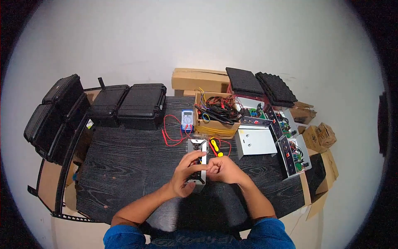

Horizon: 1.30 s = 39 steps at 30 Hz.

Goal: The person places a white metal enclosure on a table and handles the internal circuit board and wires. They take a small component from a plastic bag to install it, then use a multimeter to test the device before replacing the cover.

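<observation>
A white metal case (203,147) with dark parts inside stands near the front edge of the table, on its narrow side towards me. My left hand (187,172) grips it from the left, with fingers reaching across its open face. Against the case's right side, my right hand (224,169) is closed with its fingers curled; whatever they pinch is hidden. Just beyond the right hand lies a yellow-and-black screwdriver (215,147). Behind the case is a blue multimeter (188,120) with its red test lead (166,137) looped on the table.
A cardboard box (215,130) full of cables stands behind the case. To the right are a white metal cover (257,142) and several opened cases with circuit boards (296,151). Black hard cases (141,103) line the left. Black foam pads (245,81) lie at the back.
</observation>
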Tool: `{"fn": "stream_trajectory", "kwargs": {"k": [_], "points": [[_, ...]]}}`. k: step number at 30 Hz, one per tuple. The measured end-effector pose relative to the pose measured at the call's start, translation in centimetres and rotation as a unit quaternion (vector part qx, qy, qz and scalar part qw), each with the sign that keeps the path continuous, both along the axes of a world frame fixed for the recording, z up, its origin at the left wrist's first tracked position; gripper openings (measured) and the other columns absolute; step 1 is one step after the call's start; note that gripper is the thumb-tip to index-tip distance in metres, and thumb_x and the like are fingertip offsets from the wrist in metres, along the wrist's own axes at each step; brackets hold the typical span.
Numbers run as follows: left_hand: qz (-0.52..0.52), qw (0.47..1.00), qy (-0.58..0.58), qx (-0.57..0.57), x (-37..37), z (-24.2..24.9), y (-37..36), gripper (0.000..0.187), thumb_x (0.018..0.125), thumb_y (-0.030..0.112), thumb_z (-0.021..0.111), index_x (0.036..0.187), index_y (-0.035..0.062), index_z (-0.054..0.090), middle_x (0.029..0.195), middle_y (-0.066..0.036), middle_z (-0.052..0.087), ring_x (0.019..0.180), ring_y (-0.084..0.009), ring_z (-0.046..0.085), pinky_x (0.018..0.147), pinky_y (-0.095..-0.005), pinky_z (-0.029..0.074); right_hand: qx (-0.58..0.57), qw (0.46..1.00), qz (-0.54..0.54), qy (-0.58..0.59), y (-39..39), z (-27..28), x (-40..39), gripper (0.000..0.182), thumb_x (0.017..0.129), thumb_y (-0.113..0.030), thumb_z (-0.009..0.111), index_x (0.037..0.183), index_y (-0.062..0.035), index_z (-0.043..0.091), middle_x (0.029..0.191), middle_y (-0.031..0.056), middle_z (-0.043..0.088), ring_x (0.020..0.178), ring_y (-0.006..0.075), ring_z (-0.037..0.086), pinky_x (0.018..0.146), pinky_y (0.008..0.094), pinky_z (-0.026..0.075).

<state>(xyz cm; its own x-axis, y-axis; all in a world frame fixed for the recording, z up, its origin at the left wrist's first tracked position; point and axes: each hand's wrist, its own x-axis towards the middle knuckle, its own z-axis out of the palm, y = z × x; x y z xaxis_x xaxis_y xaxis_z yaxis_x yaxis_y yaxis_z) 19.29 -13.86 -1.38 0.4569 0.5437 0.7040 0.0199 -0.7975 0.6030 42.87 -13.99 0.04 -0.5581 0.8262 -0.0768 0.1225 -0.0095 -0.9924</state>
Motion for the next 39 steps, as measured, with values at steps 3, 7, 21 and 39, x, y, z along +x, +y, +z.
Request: {"fn": "stream_trajectory", "kwargs": {"k": [3, 7, 21, 39], "points": [[0.0, 1.0, 0.001, -0.013, 0.0, -0.2, 0.0, 0.078, 0.094, 0.072, 0.038, 0.128, 0.0104, 0.071, 0.149, -0.027, 0.05, 0.139, -0.0442, 0.046, 0.117, -0.0559, 0.032, -0.002, 1.0, 0.001, 0.007, -0.1, 0.5, -0.1, 0.015, 0.088, 0.007, 0.074, 0.096, -0.0032, 0.066, 0.09, -0.0002, 0.072, 0.079, 0.0028, 0.064, 0.069, 0.0198, 0.05], [0.003, 1.0, 0.003, -0.018, 0.0, 0.0, -0.1, 0.078, 0.094, 0.073, 0.039, 0.128, 0.0103, 0.071, 0.149, -0.027, 0.05, 0.139, -0.0443, 0.046, 0.117, -0.0559, 0.031, -0.017, 1.0, -0.02, 0.012, 0.2, 1.0, 0.1, 0.015, 0.088, 0.007, 0.075, 0.095, -0.0023, 0.065, 0.089, -0.0008, 0.071, 0.078, 0.0018, 0.062, 0.068, 0.019, 0.049], [-0.017, 1.0, -0.009, 0.003, -0.1, -0.3, 0.2, 0.059, 0.082, 0.041, 0.054, 0.129, 0.0098, 0.069, 0.151, -0.025, 0.049, 0.138, -0.0448, 0.047, 0.116, -0.054, 0.032, 0.172, 0.937, -0.304, -0.003, 4.1, -4.9, 0.6, 0.016, 0.098, -0.006, 0.07, 0.111, 0.0027, 0.073, 0.091, 0.0044, 0.074, 0.08, 0.0056, 0.067, 0.072, 0.0229, 0.055], [-0.008, 1.0, -0.003, -0.014, 0.0, 0.1, -0.1, 0.075, 0.096, 0.07, 0.04, 0.128, 0.01, 0.071, 0.151, -0.025, 0.049, 0.139, -0.0417, 0.046, 0.112, -0.0516, 0.037, 0.321, 0.906, -0.188, -0.203, 3.1, -4.7, -0.6, 0.056, 0.094, -0.016, 0.068, 0.146, -0.0045, 0.054, 0.143, 0.0204, 0.06, 0.093, 0.0296, 0.073, 0.08, 0.035, 0.059]]}}
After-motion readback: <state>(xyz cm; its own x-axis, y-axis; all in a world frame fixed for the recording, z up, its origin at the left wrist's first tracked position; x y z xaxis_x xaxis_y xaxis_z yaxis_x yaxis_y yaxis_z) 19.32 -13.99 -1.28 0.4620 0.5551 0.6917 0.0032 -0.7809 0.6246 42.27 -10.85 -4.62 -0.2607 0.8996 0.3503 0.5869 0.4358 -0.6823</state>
